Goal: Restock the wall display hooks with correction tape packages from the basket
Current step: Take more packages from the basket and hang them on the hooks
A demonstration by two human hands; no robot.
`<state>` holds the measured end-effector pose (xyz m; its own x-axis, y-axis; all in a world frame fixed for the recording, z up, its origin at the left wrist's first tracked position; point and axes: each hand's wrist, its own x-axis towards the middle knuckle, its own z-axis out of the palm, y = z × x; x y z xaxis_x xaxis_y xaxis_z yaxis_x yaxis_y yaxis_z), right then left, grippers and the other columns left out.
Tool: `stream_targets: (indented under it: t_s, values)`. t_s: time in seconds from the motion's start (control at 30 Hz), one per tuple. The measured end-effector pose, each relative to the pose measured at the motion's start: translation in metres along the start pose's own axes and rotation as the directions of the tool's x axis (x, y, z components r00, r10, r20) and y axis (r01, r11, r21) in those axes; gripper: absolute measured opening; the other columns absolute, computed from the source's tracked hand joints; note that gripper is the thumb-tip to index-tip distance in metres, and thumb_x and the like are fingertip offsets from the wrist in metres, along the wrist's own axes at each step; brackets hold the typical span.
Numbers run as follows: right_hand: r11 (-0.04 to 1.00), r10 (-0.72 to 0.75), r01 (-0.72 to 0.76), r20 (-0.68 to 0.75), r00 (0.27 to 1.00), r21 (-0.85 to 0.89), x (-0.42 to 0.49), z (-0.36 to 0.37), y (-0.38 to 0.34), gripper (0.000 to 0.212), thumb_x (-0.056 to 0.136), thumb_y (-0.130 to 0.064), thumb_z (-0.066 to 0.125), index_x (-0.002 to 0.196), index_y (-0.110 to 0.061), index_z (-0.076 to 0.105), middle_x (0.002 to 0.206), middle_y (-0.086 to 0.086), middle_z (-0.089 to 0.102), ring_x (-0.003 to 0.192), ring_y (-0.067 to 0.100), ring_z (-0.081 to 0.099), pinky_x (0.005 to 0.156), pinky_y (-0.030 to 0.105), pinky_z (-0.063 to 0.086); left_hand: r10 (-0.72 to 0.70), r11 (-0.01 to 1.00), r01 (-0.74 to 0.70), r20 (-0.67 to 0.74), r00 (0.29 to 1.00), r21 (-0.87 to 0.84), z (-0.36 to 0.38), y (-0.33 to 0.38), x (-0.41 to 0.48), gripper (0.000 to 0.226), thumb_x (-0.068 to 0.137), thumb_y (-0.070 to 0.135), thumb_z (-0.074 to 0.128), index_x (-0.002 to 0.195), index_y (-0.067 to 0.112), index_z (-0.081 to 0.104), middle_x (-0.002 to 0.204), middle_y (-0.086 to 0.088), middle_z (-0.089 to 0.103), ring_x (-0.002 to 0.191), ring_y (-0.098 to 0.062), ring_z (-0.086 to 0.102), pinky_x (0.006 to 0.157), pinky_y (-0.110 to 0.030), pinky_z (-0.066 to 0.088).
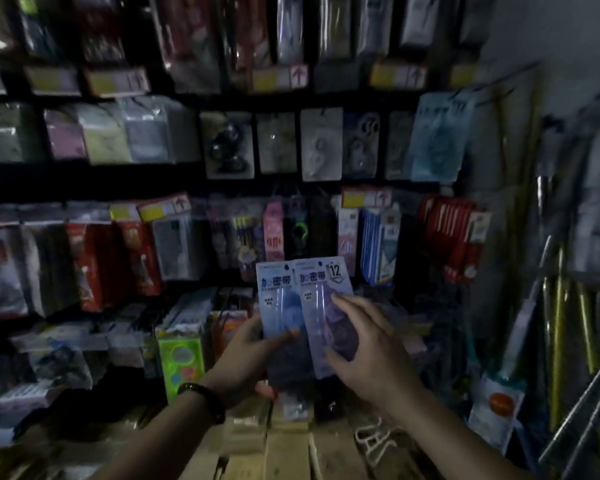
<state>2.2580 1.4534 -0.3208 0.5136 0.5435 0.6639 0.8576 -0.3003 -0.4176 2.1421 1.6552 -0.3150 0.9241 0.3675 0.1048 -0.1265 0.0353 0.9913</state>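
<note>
Two correction tape packages stand upright in front of me, a blue one (277, 299) on the left and a purple one (321, 306) overlapping it on the right. My left hand (246, 358) grips the blue package from below, thumb across its front. My right hand (368, 344) holds the purple package, fingers on its face and thumb at its lower edge. A matching light-blue package (437, 140) hangs on a hook at the upper right of the wall display (291, 98). The basket is not in view.
Rows of hanging stationery packs cover the dark wall, with red packs (454, 233) at right and yellow price tags (364, 197). Stacked goods and a green box (181, 355) sit below. Cardboard boxes (284, 438) lie under my arms. Metal rods (561, 327) lean at right.
</note>
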Motion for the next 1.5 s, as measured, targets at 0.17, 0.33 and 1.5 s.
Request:
stream_targets:
  t_s: [0.17,0.33,1.5]
  values:
    - [0.991,-0.039,0.023,-0.114,0.993,-0.135,0.054,-0.068,0.018,0.083,0.082,-0.037,0.083,0.156,-0.029,0.045,0.148,-0.024,0.038,0.138,0.002,0.038,0.111,0.021,0.040,0.174,0.978,-0.167,-0.045,0.984,0.127,0.039,0.077,0.043,0.025,0.092,0.005,0.075,0.116,0.005,0.073,0.109,-0.017,0.081,0.101,-0.035,0.078,0.088,-0.046,0.065]
    - [0.966,-0.053,0.015,-0.139,0.989,-0.258,0.094,-0.125,0.047,0.084,0.089,-0.041,0.076,0.161,-0.031,0.035,0.146,-0.023,0.036,0.137,0.004,0.038,0.106,0.024,0.046,0.289,0.930,-0.276,-0.023,0.957,0.242,0.067,0.130,0.086,0.036,0.084,0.012,0.087,0.117,0.011,0.072,0.105,-0.009,0.082,0.097,-0.032,0.080,0.086,-0.051,0.065]
    - [0.834,-0.061,-0.140,-0.342,0.938,-0.533,0.248,-0.223,0.145,0.076,0.099,-0.044,0.055,0.164,-0.031,0.018,0.156,-0.002,0.029,0.141,0.024,0.036,0.100,0.043,0.053,0.314,0.879,-0.304,0.034,0.949,0.367,0.156,0.209,0.215,0.041,0.079,0.014,0.090,0.115,0.012,0.071,0.106,-0.008,0.080,0.097,-0.028,0.079,0.087,-0.054,0.065]
